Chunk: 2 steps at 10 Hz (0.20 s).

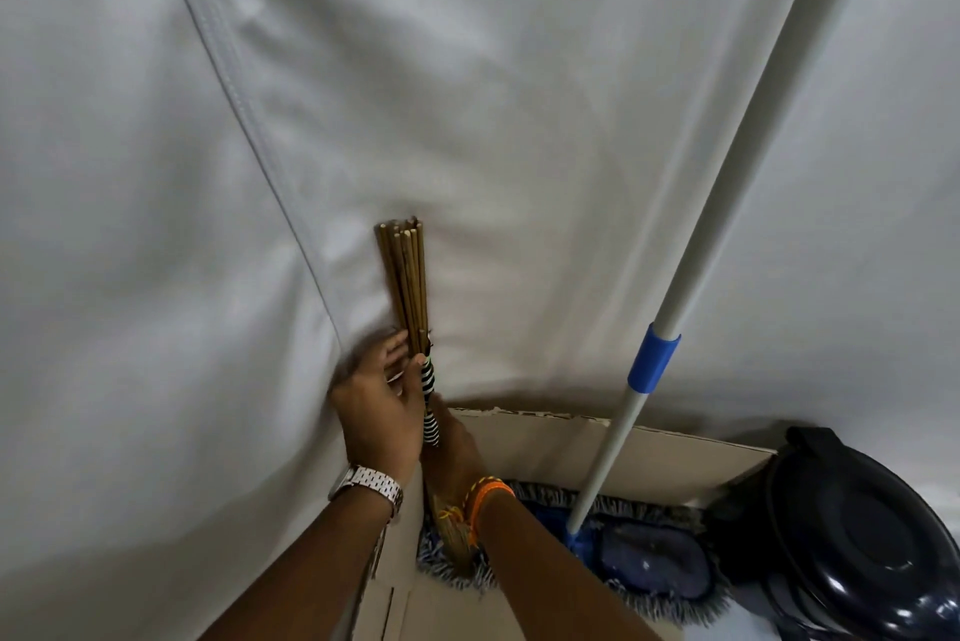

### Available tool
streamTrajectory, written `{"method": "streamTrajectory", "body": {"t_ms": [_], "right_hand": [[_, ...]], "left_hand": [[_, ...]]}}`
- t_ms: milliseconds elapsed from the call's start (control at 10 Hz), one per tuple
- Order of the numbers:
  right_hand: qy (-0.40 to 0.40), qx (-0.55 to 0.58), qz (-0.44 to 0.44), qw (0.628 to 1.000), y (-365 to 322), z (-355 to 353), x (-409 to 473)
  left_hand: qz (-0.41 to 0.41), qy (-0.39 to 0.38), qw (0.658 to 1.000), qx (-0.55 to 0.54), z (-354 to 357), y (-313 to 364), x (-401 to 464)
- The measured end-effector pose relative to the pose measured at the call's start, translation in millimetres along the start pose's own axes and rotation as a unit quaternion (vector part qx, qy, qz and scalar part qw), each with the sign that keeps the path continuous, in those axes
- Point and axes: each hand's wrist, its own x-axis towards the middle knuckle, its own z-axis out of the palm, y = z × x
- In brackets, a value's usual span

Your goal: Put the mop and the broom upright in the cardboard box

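The broom (405, 277), a bundle of thin brown sticks with a black-and-white wrapped grip, stands upright at the left end of the cardboard box (670, 453), its stick ends touching the white cloth wall. My left hand (376, 406) wraps the grip from the left. My right hand (453, 443) holds the broom lower down, just above its straw bristles. The mop (727, 204) leans upright in the box, its grey pole with a blue collar rising to the upper right and its blue fringed head lying flat on the box floor.
A white cloth wall (467, 69) with a stitched seam fills the background right behind the box. A dark, glossy round bin lid (862, 531) sits against the box's right side.
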Motion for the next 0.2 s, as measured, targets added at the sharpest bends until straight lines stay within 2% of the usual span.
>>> {"method": "streamTrajectory", "body": {"t_ms": [100,200], "right_hand": [[-0.002,0.048,0.005,0.999,5,-4,-13],[0.035,0.094,-0.019,0.995,5,-13,-38]], "left_hand": [[-0.018,-0.011,0.998,-0.059,-3,0,-11],[-0.005,-0.006,0.999,-0.042,-13,7,-29]]}}
